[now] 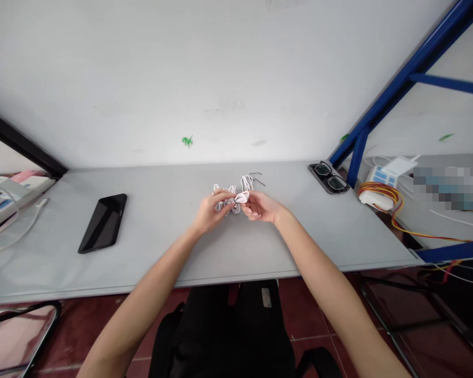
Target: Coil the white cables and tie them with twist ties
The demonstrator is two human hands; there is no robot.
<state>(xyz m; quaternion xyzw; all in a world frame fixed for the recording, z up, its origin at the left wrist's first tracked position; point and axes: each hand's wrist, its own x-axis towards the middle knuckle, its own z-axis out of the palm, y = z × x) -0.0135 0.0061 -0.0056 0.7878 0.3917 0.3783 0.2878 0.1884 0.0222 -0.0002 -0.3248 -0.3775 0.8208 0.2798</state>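
Between my two hands, just above the grey table, is a small coiled white cable (242, 197) with a black tie around it. My left hand (214, 211) pinches its left end at the tie, thumb and forefinger together. My right hand (261, 206) grips the coil's right end, fingers curled. Behind and below the hands lie more coiled white cables (247, 182) on the table, partly hidden by my fingers. Thin black ties (259, 179) stick out from the coil at the back.
A black phone (103, 222) lies at the left on the grey table (157, 231). Glasses (331, 176) rest on a dark case at the back right. Beyond a blue metal frame (357, 160), a white device with red and yellow wires (382, 191) sits on the neighbouring table.
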